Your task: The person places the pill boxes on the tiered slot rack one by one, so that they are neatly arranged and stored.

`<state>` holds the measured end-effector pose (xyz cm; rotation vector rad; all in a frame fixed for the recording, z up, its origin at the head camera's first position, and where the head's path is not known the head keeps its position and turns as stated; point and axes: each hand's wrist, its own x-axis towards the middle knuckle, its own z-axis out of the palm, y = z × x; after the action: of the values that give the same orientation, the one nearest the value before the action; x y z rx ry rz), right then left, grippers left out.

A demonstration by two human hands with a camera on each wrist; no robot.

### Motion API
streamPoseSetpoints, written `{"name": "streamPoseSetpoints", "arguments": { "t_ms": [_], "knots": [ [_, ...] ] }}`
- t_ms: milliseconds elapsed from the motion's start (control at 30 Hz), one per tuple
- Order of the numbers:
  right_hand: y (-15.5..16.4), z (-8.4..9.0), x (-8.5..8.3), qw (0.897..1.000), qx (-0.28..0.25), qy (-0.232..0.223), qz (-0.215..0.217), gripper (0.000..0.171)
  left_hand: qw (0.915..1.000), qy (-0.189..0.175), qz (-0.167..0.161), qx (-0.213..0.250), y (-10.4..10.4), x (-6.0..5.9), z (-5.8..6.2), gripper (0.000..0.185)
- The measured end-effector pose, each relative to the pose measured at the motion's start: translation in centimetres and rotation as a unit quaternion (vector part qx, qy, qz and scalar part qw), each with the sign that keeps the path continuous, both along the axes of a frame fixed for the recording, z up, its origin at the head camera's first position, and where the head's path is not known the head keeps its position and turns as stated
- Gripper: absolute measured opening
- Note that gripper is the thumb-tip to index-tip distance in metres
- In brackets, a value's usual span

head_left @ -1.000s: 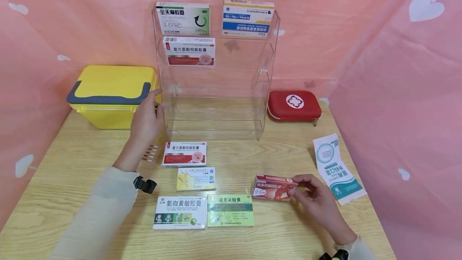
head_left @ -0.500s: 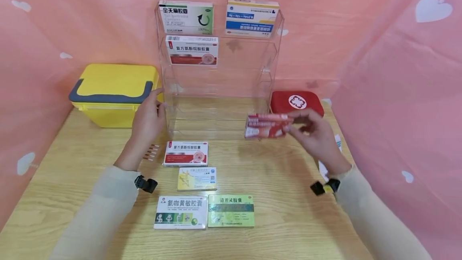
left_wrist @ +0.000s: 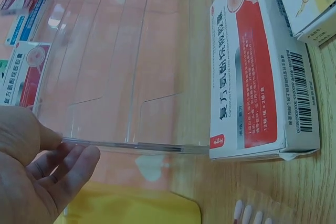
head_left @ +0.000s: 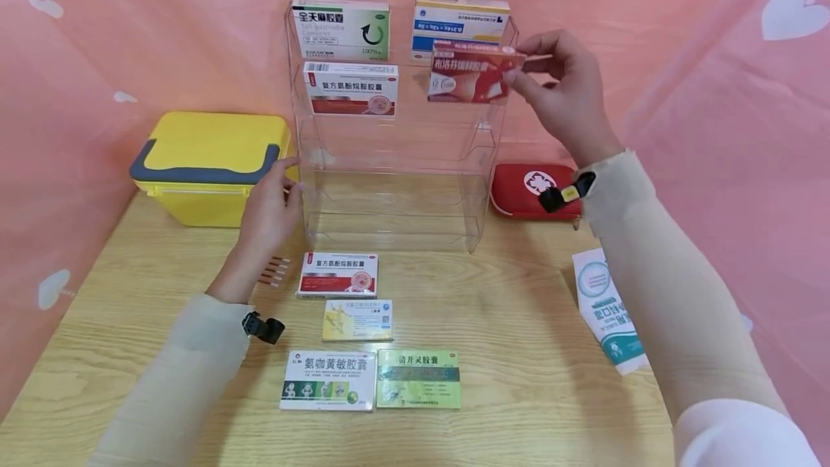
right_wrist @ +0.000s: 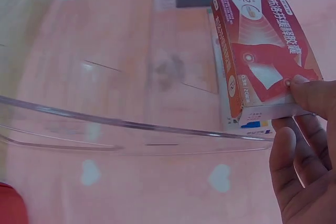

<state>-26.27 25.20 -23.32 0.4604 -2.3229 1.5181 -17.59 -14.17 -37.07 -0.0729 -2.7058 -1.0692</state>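
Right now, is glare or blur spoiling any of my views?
Head: glare by the top left corner of the green box, red box readable; left wrist: red box blurred in the corner, large print on the red-and-white box clear; right wrist: hazy pink cast, rack faint beyond its edges.

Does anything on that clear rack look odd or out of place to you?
Yes: the blue-and-white box at the top right of the rack looks upside down. Its printing is inverted, whereas the green-and-white box on the same tier reads upright.
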Motion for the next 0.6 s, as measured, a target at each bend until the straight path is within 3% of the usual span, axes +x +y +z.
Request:
{"name": "streamPoseSetpoints", "arguments": {
  "t_ms": [300, 467, 600],
  "knots": [
    [-1.3, 1.2, -1.4, 1.000, -0.008, -0.021, 0.000, 0.028, 0.9999, -0.006, -0.006, 0.007, -0.2, -0.1, 0.2, 0.044],
    [-1.7, 0.7, -2.0, 0.998, 0.061, 0.001, -0.001, 0.028, 0.9998, -0.014, -0.006, 0.010, -0.3, 0.0, 0.3, 0.045],
    [-1.6, 0.3, -2.6, 0.991, 0.133, 0.012, -0.006, 0.030, 0.9998, -0.017, -0.005, 0.010, -0.2, 0.0, 0.3, 0.045]
  ]
}}
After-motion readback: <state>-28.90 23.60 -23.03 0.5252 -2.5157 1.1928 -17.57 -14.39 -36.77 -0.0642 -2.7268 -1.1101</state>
